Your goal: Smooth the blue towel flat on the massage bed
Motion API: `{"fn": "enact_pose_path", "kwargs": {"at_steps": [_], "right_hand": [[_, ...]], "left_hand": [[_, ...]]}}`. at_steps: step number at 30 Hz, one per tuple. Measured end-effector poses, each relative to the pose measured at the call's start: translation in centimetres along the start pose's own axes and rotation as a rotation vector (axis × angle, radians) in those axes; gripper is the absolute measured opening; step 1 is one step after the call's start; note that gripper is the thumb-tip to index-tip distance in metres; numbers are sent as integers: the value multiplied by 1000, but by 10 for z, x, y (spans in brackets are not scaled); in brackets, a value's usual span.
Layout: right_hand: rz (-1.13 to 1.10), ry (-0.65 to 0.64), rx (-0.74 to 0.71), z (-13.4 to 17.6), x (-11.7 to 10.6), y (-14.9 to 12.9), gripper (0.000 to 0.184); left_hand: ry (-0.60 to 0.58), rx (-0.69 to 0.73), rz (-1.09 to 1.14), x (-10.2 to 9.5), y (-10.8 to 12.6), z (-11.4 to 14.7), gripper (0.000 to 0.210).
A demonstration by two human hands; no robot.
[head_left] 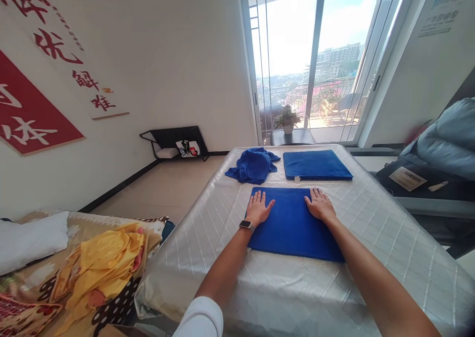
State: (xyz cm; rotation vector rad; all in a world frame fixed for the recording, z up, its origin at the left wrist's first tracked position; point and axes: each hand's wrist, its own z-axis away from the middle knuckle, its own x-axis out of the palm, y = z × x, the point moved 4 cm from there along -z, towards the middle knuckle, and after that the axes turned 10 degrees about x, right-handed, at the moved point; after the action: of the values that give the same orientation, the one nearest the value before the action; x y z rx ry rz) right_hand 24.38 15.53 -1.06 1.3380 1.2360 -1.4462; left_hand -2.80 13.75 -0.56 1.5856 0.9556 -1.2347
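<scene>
A blue folded towel [291, 228] lies flat on the silvery quilted bed surface in front of me. My left hand [259, 209] rests palm down on its far left part, fingers spread. On its far right corner lies my right hand [319, 204], also flat and open. Just beyond is a second folded blue towel [315, 165], with a small white tag at its near edge. To its left sits a crumpled blue towel [255, 165] in a loose heap. Neither hand grips anything.
The quilted mattress [200, 243] carries all the towels. At lower left, a yellow garment [107, 258] and a white pillow [31, 240] lie on a patterned cover. A potted plant [288, 119] stands by the glass door. Grey bedding [445, 139] is piled at right.
</scene>
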Motion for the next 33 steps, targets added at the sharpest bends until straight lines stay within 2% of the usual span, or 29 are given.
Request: {"fn": "enact_pose_path", "kwargs": {"at_steps": [2,4,8,10,13,17,22,25,27,30,32,33], "right_hand": [[1,5,0,2,-1,-1,70],[6,55,-9,6,-6,-3,68],[35,297,-119,24,-24,-12,58],[34,328,-141,37,-29,-14,57],[22,217,-83,59,-24,-6,61],[19,36,-58,91,-7,9,71],[24,-17,-44,107,0,16,72],[13,-13,-44,106,-1,14,72],[19,-6,-47,105,0,15,72],[57,18,-78,107,4,18,64],[75,30,-113,109,6,21,62],[78,33,-122,109,6,21,62]], "left_hand": [[-3,-26,-13,-2,-17,11,89],[-4,-32,-18,-2,-24,16,88],[-13,-40,-10,0,-24,16,90],[-24,-44,-7,1,-23,14,90],[-17,-47,-11,2,-22,14,89],[2,-39,-32,2,-24,14,87],[-31,-78,-69,-10,-18,14,85],[55,-42,-73,-18,20,14,81],[96,120,-40,-15,67,15,76],[110,514,-30,4,148,21,69],[86,583,3,17,181,24,67],[71,577,18,23,189,25,68]]}}
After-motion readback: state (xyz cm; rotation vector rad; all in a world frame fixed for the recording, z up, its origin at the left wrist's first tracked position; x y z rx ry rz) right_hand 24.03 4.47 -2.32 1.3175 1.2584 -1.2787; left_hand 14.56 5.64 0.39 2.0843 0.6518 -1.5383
